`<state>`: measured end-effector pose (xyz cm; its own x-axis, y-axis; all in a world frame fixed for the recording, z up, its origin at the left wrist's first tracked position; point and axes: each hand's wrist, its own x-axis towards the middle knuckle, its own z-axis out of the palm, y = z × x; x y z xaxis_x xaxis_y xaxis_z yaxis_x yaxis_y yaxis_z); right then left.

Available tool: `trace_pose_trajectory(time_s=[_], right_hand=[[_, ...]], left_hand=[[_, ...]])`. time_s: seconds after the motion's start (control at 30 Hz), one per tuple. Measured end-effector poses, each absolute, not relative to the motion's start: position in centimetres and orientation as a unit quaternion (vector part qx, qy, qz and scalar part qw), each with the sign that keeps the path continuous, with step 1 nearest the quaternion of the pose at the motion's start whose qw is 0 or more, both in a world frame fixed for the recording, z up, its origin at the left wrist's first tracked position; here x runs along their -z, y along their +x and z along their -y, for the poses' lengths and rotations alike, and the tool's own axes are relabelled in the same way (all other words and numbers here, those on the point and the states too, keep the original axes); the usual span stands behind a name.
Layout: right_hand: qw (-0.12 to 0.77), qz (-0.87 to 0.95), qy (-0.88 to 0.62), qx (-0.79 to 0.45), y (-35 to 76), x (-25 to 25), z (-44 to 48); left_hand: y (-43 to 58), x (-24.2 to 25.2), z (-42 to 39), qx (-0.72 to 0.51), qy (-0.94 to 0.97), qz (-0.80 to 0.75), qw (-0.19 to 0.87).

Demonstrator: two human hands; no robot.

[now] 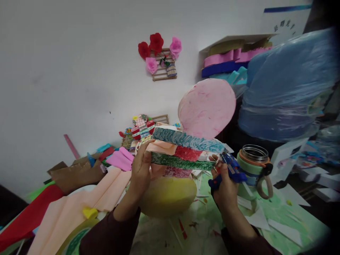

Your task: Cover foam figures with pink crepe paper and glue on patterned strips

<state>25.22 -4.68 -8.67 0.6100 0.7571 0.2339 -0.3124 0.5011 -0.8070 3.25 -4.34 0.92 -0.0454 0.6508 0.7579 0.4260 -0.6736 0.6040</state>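
Observation:
My left hand (141, 166) is closed around the left end of a cardboard craft piece (183, 150) painted in teal, red and green bands, held up in front of me. My right hand (225, 186) grips a blue glue gun (230, 169), its nozzle pointing at the right end of the craft piece. A pink painted disc (207, 108) stands up behind the piece, and a yellow rounded shape (167, 196) sits just below it.
Peach crepe paper (79, 207) and red paper (29, 217) lie at the left by a cardboard box (77, 175). A glass jar with a handle (253, 166) stands right of the glue gun. A blue plastic-wrapped bundle (287, 88) fills the right. Paper flowers (159, 53) hang on the wall.

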Motion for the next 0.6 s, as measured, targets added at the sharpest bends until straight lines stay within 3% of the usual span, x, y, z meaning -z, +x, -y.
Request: trace_pose_trajectory(time_s=[0.23, 0.6], right_hand=[[0.807, 0.162, -0.335, -0.458, 24.5, 6.0, 4.3], [0.797, 0.202, -0.366, -0.435, 24.3, 5.3, 4.3]], left_hand=[[3.3, -0.6, 4.4, -0.607, 0.695, -0.378, 0.076], [1.6, 0.0, 3.5, -0.620, 0.714, -0.302, -0.120]])
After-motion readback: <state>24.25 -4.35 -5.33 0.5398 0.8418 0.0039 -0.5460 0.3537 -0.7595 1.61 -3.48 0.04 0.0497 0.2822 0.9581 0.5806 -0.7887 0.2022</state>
